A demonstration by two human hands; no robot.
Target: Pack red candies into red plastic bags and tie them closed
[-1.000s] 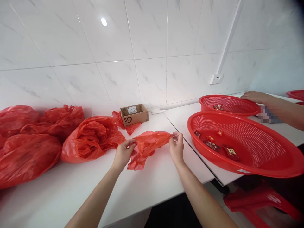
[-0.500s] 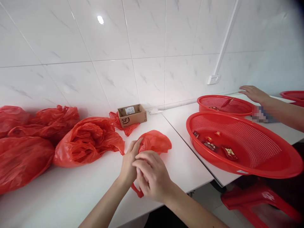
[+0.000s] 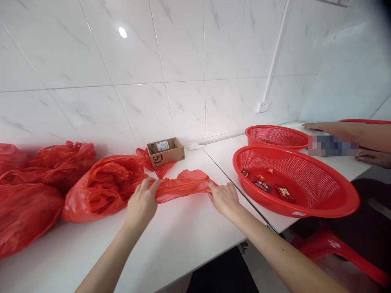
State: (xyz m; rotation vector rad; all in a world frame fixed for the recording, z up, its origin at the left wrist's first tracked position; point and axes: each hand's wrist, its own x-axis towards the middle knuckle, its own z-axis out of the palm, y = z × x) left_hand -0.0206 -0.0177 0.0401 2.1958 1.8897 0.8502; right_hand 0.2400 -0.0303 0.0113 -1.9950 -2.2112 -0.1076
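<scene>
A thin red plastic bag (image 3: 185, 186) is stretched sideways between my two hands, just above the white table (image 3: 177, 240). My left hand (image 3: 143, 199) is closed on the bag's left end, thumb and fingers pinching the film. At the other end, my right hand (image 3: 225, 198) pinches the bag's right edge. Just left of my left hand lies a bulging, crumpled red plastic bag (image 3: 100, 191) with its folded mouth facing up. The parts of the film inside my fingers are hidden.
Several filled red bags (image 3: 29, 207) crowd the left. A small cardboard box (image 3: 166, 152) stands by the wall. On the right, a large red basket (image 3: 330, 203) holds several small wrapped packets, with another red basket (image 3: 276, 136) behind. A person's arm (image 3: 351, 131) rests farther right.
My hands, close together before, have moved apart, and the red bag is now pulled taut between them. The other person's arm has lowered to the table. The view has shifted slightly.
</scene>
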